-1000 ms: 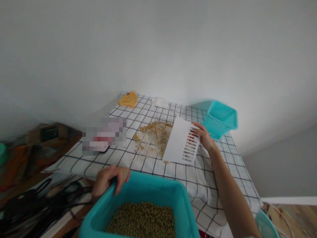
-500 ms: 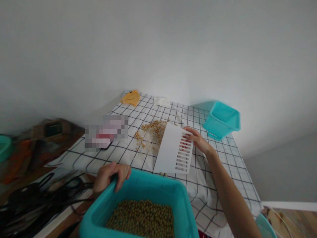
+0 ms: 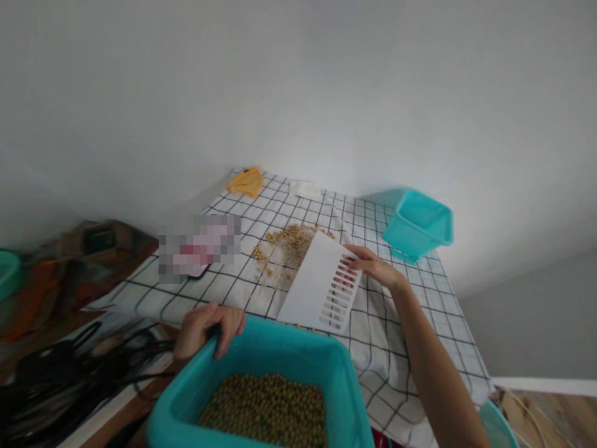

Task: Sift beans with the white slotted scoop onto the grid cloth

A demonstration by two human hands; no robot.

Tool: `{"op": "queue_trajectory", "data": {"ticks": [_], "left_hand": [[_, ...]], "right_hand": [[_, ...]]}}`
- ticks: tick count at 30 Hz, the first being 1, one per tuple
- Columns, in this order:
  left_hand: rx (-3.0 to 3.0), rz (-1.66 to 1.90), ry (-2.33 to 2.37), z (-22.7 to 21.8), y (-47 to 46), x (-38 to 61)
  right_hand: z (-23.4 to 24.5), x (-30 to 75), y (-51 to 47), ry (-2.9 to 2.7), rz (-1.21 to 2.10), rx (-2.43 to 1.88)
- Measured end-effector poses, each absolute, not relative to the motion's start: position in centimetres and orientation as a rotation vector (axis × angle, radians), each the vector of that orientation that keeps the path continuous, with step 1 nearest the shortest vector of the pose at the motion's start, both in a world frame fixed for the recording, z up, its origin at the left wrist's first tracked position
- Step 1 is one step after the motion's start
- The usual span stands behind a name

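Observation:
My right hand (image 3: 373, 267) grips the slotted end of a white plastic panel (image 3: 317, 283), whose lower edge rests on the checked tablecloth (image 3: 410, 311) close to the near tub. A scatter of tan beans (image 3: 286, 246) lies on the cloth just behind the panel. My left hand (image 3: 208, 330) is curled over the far left rim of a turquoise tub (image 3: 280, 348) filled with greenish beans (image 3: 265, 410).
A second turquoise tub (image 3: 417, 224) stands tilted at the table's far right corner. A yellow cloth (image 3: 246, 182) and white paper (image 3: 303, 188) lie by the wall. A blurred-out object (image 3: 198, 249) sits at the left. Black cables (image 3: 69, 373) and clutter fill the lower left.
My right hand has dragged the white panel toward me and leftward across the cloth, up to the near tub. My left hand has stayed on the tub's rim.

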State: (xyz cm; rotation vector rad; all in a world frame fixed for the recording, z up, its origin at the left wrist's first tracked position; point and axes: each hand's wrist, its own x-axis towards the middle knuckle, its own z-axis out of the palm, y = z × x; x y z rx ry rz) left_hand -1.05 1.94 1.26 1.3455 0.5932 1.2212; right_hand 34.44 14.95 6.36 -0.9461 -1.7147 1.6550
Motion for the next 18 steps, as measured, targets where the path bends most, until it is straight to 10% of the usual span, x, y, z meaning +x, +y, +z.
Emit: {"op": "queue_trajectory", "data": {"ticks": [18], "left_hand": [[1.389,1.265,0.575,2.0,2.1,-0.4]], "right_hand": [[7.4,34.0,14.6,-1.894,1.559,-0.979]]}}
